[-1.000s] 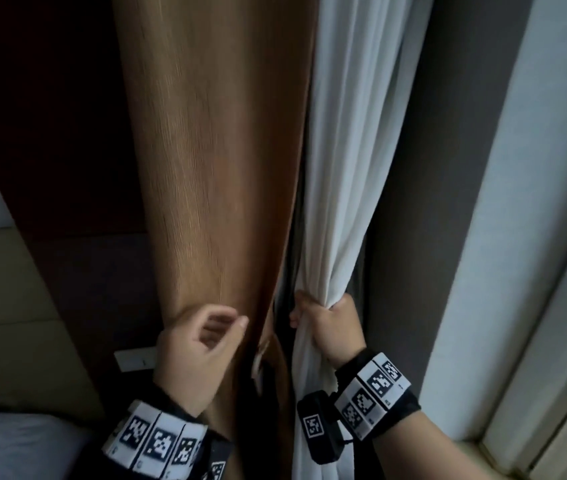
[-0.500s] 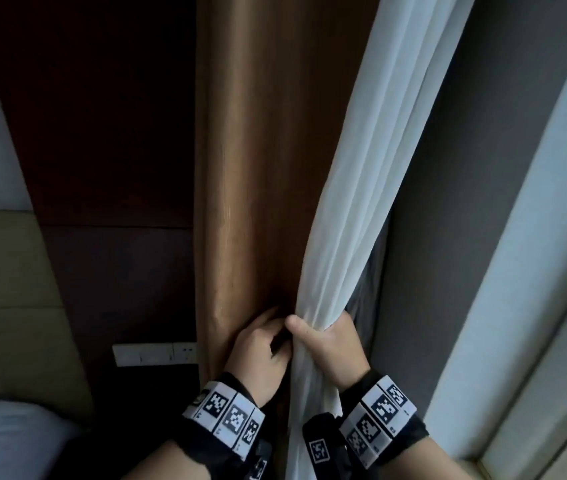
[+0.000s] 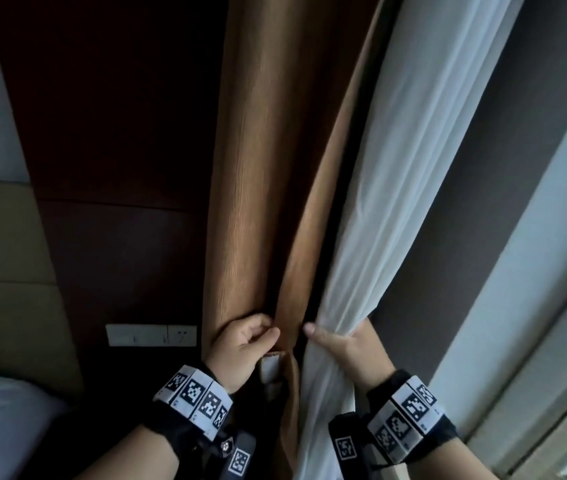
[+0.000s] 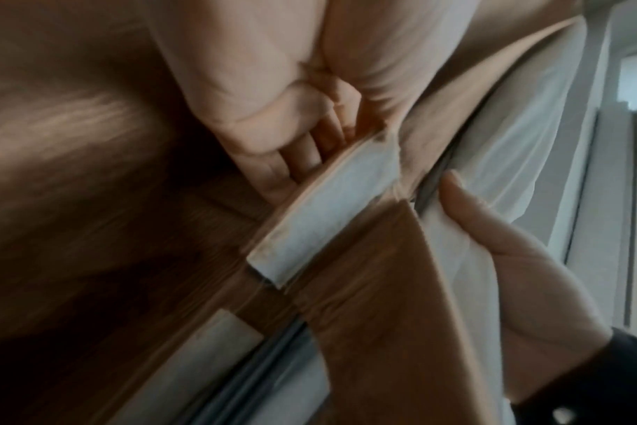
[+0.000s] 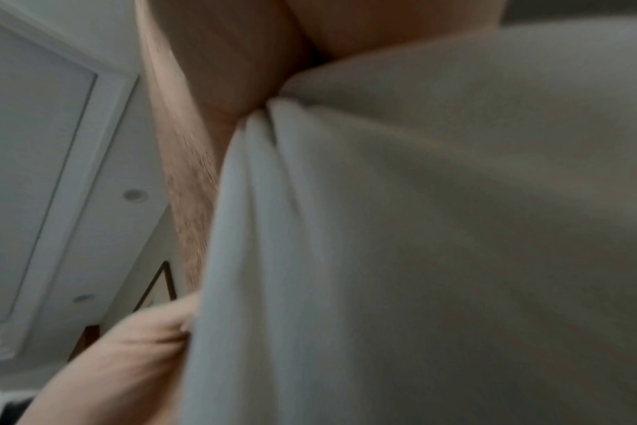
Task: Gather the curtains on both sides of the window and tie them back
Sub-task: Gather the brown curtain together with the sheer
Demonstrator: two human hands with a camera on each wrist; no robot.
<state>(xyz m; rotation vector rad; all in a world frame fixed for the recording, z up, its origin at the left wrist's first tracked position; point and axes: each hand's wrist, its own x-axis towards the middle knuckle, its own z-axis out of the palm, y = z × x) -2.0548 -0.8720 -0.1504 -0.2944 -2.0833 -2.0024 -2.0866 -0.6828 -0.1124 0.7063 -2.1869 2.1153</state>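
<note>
Your brown curtain (image 3: 257, 168) hangs in tall folds against the dark wall panel (image 3: 112, 116), and the white sheer curtain (image 3: 389, 188) hangs just to its right, drawn into a bunch at hand level. Compared with half a second ago, a dark gap has opened between the two curtains, where the folds had been pressed side by side. Your hands have come slightly apart as well: then the thumbs almost touched, now a strip of brown fabric shows between them.

Your left hand (image 3: 240, 348) has its fingers curled round a fold of the brown curtain, and a pale-lined tie-back strap (image 4: 320, 212) lies under its fingertips. A second ago this hand hovered apart from the fabric.

Your right hand (image 3: 347, 348) stays clamped on the gathered sheer, thumb laid across the front.

The switch plate (image 3: 150, 335) sits on the wall left of the brown curtain.
</note>
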